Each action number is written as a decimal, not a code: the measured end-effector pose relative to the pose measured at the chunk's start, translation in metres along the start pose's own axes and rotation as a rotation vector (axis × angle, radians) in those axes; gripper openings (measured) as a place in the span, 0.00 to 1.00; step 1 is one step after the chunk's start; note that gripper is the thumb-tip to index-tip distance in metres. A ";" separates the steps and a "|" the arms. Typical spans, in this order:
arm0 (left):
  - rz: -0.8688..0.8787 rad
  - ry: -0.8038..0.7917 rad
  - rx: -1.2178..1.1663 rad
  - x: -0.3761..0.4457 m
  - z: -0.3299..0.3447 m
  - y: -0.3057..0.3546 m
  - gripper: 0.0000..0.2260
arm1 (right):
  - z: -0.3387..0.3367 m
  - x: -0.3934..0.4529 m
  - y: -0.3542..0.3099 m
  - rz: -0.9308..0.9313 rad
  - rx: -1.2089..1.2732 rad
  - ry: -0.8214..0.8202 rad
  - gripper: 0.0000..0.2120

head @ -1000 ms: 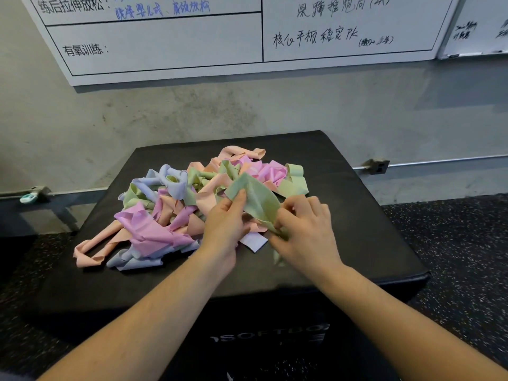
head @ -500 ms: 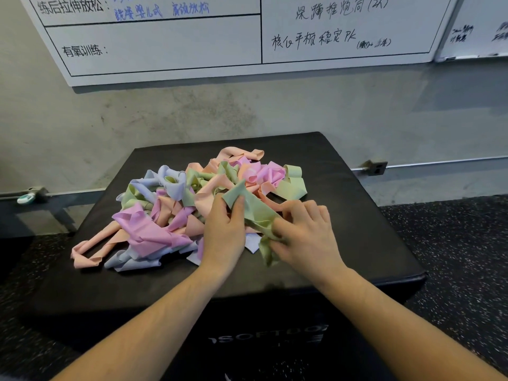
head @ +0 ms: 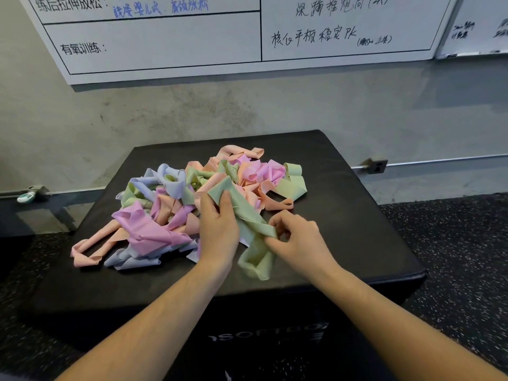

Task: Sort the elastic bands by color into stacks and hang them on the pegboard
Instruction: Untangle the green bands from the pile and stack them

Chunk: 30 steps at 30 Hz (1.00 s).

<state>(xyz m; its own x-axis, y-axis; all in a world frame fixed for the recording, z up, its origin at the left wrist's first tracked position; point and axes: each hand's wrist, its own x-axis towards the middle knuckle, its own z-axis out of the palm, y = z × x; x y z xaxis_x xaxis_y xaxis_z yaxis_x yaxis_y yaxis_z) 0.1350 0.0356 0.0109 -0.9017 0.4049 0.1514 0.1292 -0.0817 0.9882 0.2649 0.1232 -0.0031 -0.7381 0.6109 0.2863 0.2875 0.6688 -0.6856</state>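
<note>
Two hands, left hand (head: 218, 229), right hand (head: 298, 240), pinching green band (head: 247, 215)

I see soft, matt bands (head: 154, 232) of thin stretchy sheet heaped on a smooth, faintly sheened black padded box (head: 357, 215); rough grey wall (head: 192, 114), glossy whiteboard (head: 165, 50), speckled floor (head: 453, 243).

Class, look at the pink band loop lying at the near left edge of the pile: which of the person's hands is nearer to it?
Left. The left hand sits to the right of the pink loop, pinching a green band; the right hand is farther right, beyond that band.
</note>
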 end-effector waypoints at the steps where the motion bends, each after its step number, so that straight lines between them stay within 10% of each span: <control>1: 0.015 -0.010 0.010 0.000 0.000 0.000 0.05 | -0.001 0.000 -0.002 0.012 0.045 0.023 0.10; 9: -0.198 -0.120 -0.111 -0.015 0.012 -0.001 0.15 | -0.009 0.004 -0.015 0.284 0.658 0.131 0.07; 14: -0.306 -0.075 -0.210 -0.013 0.015 0.005 0.08 | -0.006 0.008 -0.006 0.275 0.543 0.190 0.12; 19: -0.300 -0.425 0.073 -0.021 0.015 0.012 0.08 | -0.015 0.013 0.005 0.450 0.917 0.406 0.15; 27: -0.356 -0.146 -0.156 -0.005 0.009 0.014 0.08 | -0.026 0.005 0.002 0.422 0.545 -0.250 0.23; 30: -0.315 -0.148 -0.172 -0.004 0.006 0.014 0.08 | -0.028 0.004 0.006 0.340 0.571 -0.340 0.10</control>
<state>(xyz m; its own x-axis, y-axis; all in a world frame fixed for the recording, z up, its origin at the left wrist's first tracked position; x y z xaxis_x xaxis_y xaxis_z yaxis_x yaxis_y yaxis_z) 0.1430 0.0383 0.0247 -0.8153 0.5607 -0.1448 -0.2267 -0.0789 0.9708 0.2806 0.1420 0.0129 -0.8397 0.5180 -0.1628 0.2402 0.0855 -0.9670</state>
